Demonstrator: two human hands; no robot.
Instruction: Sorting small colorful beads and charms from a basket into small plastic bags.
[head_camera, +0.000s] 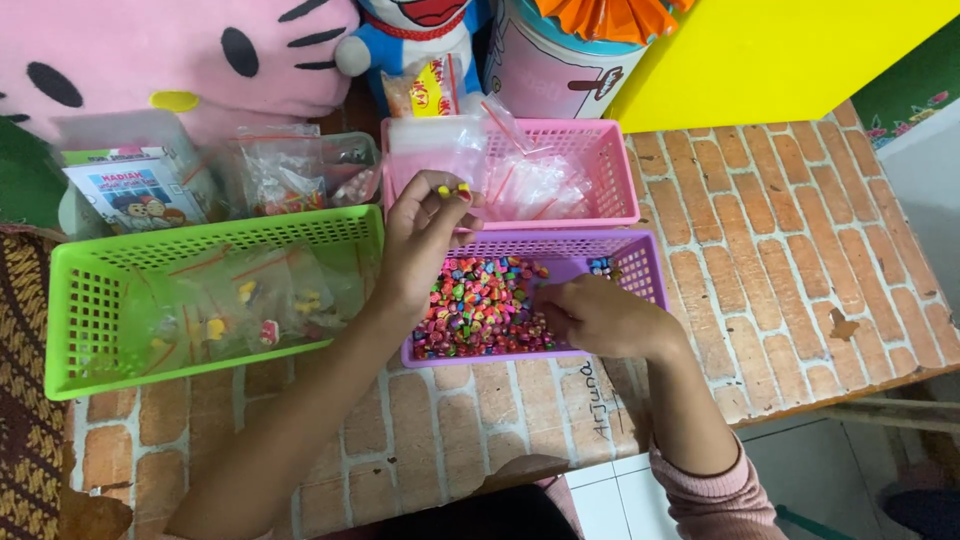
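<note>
A purple basket (640, 262) in the middle of the table holds a heap of small colourful pieces (480, 305). My left hand (420, 240) is raised over the basket's back left corner, its fingertips pinched on a few small yellow and red pieces (452, 190). My right hand (600, 315) rests inside the basket on the right side of the heap, fingers curled down among the pieces. Whether it grips any I cannot tell.
A pink basket (610, 165) with clear zip bags stands behind the purple one. A green basket (90, 300) at the left holds filled bags. Plush toys, a printed box and a round tin line the back. The brick-patterned table (800, 240) ends at the right and front.
</note>
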